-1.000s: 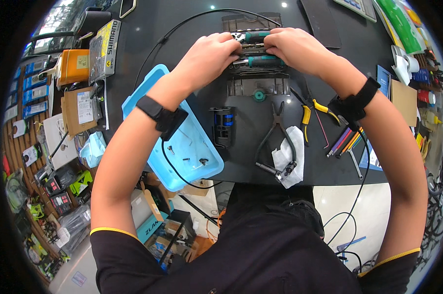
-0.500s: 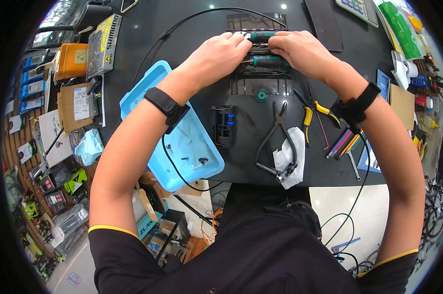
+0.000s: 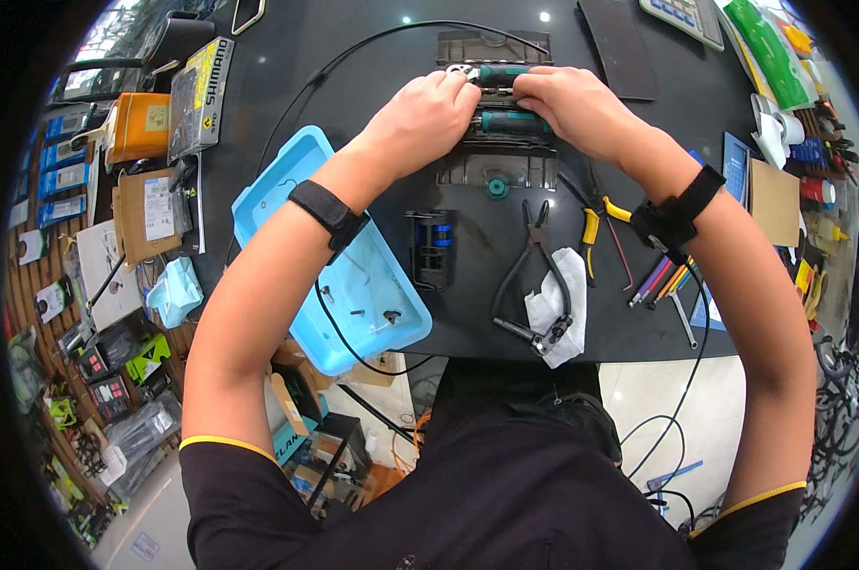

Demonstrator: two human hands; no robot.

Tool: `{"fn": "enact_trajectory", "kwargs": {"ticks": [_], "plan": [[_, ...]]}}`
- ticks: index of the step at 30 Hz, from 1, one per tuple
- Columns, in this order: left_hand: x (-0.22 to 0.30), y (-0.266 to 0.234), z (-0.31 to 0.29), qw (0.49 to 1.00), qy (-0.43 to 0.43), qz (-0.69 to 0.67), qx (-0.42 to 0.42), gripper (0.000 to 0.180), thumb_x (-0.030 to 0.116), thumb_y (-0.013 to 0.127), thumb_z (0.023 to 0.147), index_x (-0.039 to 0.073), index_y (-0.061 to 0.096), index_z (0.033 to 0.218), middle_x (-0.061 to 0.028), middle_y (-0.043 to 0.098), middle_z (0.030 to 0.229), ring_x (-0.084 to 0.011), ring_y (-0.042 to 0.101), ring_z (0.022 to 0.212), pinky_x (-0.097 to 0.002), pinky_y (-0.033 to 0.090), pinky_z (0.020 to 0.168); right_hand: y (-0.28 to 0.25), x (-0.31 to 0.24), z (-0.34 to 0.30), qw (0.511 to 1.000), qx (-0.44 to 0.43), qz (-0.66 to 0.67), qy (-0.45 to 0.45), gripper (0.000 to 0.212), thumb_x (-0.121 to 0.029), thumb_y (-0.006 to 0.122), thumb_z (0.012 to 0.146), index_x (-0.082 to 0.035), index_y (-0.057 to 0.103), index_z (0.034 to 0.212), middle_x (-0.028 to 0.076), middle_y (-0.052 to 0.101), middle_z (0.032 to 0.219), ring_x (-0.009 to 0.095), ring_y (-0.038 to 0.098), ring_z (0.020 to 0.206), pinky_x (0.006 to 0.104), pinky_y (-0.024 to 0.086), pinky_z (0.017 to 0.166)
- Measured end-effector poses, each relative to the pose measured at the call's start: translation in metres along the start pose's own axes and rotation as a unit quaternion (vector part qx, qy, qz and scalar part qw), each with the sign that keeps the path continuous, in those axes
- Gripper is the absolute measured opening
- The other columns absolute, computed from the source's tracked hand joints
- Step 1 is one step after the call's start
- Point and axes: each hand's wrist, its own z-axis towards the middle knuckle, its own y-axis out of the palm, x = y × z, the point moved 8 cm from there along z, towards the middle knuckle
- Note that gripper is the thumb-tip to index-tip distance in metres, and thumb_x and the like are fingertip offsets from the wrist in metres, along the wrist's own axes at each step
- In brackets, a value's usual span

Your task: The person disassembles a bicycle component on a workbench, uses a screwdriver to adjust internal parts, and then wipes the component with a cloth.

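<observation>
A tool case [image 3: 456,171] lies on the black table, its clear lids folded out to both sides. Inside it are a ratchet [image 3: 499,75] with a dark green handle and a second green-and-black handle [image 3: 511,122], with small metal pieces between them. My left hand [image 3: 422,119] is closed at the case's left end, beside the ratchet head. At the right end, my right hand [image 3: 582,109] has its fingers curled over the case, tips by the metal pieces. My hands partly cover the contents. A green round piece [image 3: 497,186] shows at the near lid.
A light blue tray [image 3: 406,332] with small metal parts stands left. Nearer me lie a blue-black holder [image 3: 432,249], black-handled pliers [image 3: 512,275] on white tissue [image 3: 574,304], yellow-handled pliers [image 3: 591,228] and coloured hex keys [image 3: 659,278]. A black cable [image 3: 377,31] arcs behind the case.
The whole view has shifted slightly. My right fingers have drawn a little way along the case, showing more of the near handle. Both hands stay at its ends.
</observation>
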Motion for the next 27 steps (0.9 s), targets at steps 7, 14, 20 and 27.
{"fn": "enact_trajectory", "kwargs": {"ticks": [7,14,20,27], "plan": [[-0.001,-0.001,0.001,0.999,-0.017,-0.038,-0.016,0.021,0.006,0.056,0.082,0.000,0.054,0.103,-0.0141,0.058,0.098,-0.0301,0.060,0.094,-0.0392,0.051,0.084,-0.005,0.007,-0.001,0.999,-0.033,0.036,0.013,0.012,-0.006,0.060,0.089,0.002,0.065,0.095,0.021,0.065,0.093,0.039,0.063,0.090,0.0438,0.050,0.082],[0.002,-0.008,0.003,0.998,0.012,-0.066,-0.013,0.036,0.007,0.058,0.083,0.003,0.057,0.119,-0.0127,0.058,0.104,-0.0308,0.060,0.100,-0.0391,0.051,0.086,0.000,0.008,0.004,0.999,-0.053,0.003,-0.008,0.013,-0.005,0.061,0.088,0.003,0.067,0.096,0.021,0.066,0.095,0.039,0.063,0.092,0.0433,0.051,0.084],[0.000,-0.006,0.003,0.998,0.013,-0.064,-0.022,0.035,0.010,0.057,0.085,0.004,0.058,0.120,-0.0112,0.060,0.112,-0.0289,0.060,0.107,-0.0403,0.048,0.090,0.003,0.003,0.006,0.997,-0.055,-0.024,-0.045,0.016,-0.012,0.061,0.090,0.000,0.069,0.097,0.020,0.067,0.095,0.037,0.065,0.095,0.0440,0.051,0.086],[0.003,-0.002,0.004,0.999,0.029,-0.012,-0.038,0.034,0.010,0.057,0.085,0.002,0.058,0.118,-0.0097,0.061,0.117,-0.0247,0.059,0.112,-0.0379,0.045,0.092,0.000,0.002,0.004,0.997,-0.057,-0.019,-0.058,0.015,-0.012,0.061,0.090,0.000,0.068,0.095,0.019,0.067,0.096,0.037,0.065,0.095,0.0444,0.050,0.086]]}}
